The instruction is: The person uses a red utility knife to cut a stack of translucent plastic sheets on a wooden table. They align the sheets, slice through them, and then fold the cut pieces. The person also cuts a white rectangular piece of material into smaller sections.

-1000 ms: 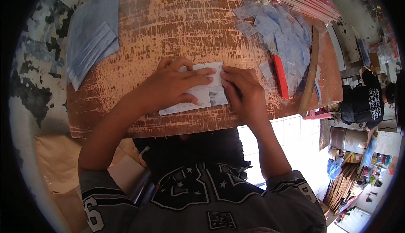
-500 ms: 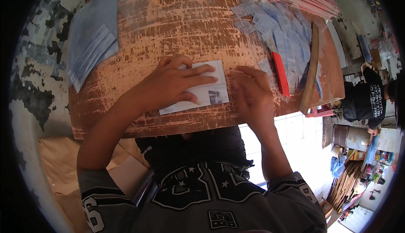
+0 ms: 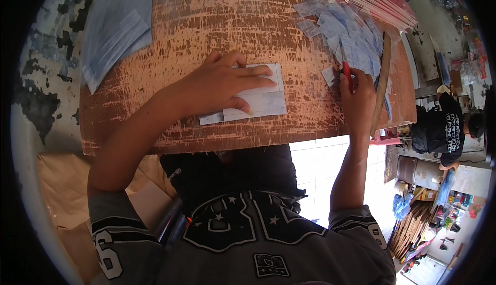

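The head view looks down on a broad wooden work table with flaking orange-brown paint (image 3: 206,21), its surface rough and streaked where the coat has worn through. At its far left corner lies a stack of large pale blue sheets (image 3: 116,27), flat and thin. Along the right side, a scatter of small pale blue paper pieces (image 3: 351,32) overlaps loosely, and a long curved wooden strip (image 3: 383,78) runs down beside them, smooth and narrow.

Near the front edge, roughly central, rests a pale blue-white rectangular folded paper piece (image 3: 258,101). The left hand (image 3: 222,86) lies flat on top of it, fingers spread and pressing down, not clamped around anything. The paper looks light, thin and limp; it would probably slide easily on the table unless pinned, and it likely creases at a touch, so holding it flat under the palm or lifting it by an edge or corner seems the sensible way to take it.

The right hand (image 3: 356,96) is well apart from the paper, at the table's right edge, with fingers curled around a slim red-handled tool (image 3: 345,68) whose tip points away from the person; the grip appears closed on the handle.
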A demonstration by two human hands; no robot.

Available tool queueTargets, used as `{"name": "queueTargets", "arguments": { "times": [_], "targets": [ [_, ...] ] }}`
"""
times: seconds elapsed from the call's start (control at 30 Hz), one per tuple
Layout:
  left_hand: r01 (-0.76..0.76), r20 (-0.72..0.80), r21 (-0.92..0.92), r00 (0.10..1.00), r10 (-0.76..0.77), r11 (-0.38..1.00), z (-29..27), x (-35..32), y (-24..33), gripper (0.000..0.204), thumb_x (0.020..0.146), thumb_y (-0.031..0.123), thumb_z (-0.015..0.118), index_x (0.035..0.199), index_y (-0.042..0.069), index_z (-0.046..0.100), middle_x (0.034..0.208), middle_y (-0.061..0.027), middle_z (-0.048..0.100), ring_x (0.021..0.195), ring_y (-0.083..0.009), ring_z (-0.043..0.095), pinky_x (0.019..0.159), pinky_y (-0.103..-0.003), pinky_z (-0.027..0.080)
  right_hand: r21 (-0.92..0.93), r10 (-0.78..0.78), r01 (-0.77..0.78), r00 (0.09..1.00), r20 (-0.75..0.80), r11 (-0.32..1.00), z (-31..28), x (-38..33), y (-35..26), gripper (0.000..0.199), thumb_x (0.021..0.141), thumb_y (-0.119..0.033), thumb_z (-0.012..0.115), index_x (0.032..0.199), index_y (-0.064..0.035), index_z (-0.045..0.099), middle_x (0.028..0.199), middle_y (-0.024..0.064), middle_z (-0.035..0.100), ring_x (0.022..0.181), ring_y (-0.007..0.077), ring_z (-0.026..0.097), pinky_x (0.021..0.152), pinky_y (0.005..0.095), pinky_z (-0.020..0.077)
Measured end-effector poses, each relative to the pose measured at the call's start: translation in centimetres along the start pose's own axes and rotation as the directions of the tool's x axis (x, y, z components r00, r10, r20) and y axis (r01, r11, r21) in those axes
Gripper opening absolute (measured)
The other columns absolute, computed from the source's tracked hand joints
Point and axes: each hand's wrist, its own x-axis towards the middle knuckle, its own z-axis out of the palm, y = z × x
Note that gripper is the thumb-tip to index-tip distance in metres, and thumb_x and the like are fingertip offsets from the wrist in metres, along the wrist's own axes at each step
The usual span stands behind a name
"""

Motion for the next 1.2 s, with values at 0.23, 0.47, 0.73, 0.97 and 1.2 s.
{"name": "queueTargets", "arguments": {
  "times": [0.23,0.47,0.73,0.97,1.2],
  "targets": [
    [0.016,0.012,-0.033,1.0,-0.016,0.999,-0.2,0.0,0.3,0.078,0.092,0.053,0.072,0.167,0.04,0.054,0.176,0.0108,0.048,0.146,-0.029,0.047,0.13,-0.049,0.028,0.569,0.183,-0.442,0.872,0.454,0.693,-5.2,-4.5,-4.7,0.034,0.117,-0.025,0.06,0.134,0.0029,0.068,0.083,0.0027,0.065,0.076,0.0089,0.064,0.064,0.0289,0.0506],
    [-0.019,-0.029,0.007,0.999,0.019,1.0,0.3,0.1,-0.1,0.08,0.09,0.051,0.074,0.167,0.04,0.053,0.176,0.0112,0.048,0.146,-0.0293,0.047,0.129,-0.05,0.031,0.526,-0.274,-0.092,0.771,0.575,0.846,-5.7,-5.7,-6.1,0.034,0.119,-0.022,0.055,0.145,-0.0009,0.063,0.102,0.0094,0.07,0.085,0.0209,0.071,0.076,0.0345,0.0574],
    [0.002,0.008,0.029,1.0,-0.002,1.0,-0.4,0.4,0.4,0.08,0.09,0.05,0.076,0.167,0.039,0.054,0.175,0.0075,0.048,0.146,-0.0278,0.046,0.129,-0.049,0.031,0.255,-0.63,0.612,0.536,0.562,0.749,-4.1,1.0,-4.4,0.034,0.106,-0.038,0.071,0.129,-0.0124,0.071,0.102,0.007,0.072,0.078,0.03,0.076,0.065,0.0428,0.0603],
    [0.002,-0.002,0.052,1.0,-0.002,0.999,0.1,0.6,0.3,0.079,0.09,0.05,0.075,0.166,0.038,0.056,0.173,0.0062,0.051,0.147,-0.0278,0.047,0.127,-0.051,0.032,0.269,-0.7,0.707,0.43,0.57,0.654,-2.0,3.6,-4.8,0.034,0.106,-0.042,0.07,0.124,-0.0132,0.073,0.099,0.0064,0.072,0.073,0.0284,0.074,0.062,0.0422,0.0575],
    [0.008,0.017,0.064,1.0,-0.009,0.998,0.0,0.6,0.2,0.079,0.088,0.054,0.072,0.164,0.039,0.058,0.172,0.0063,0.052,0.148,-0.0278,0.048,0.125,-0.051,0.035,0.304,-0.762,0.747,0.395,0.513,0.592,-0.9,4.5,-5.2,0.033,0.109,-0.044,0.066,0.119,-0.0144,0.076,0.094,0.0032,0.072,0.068,0.0253,0.073,0.061,0.0411,0.0575]
  ]
}}
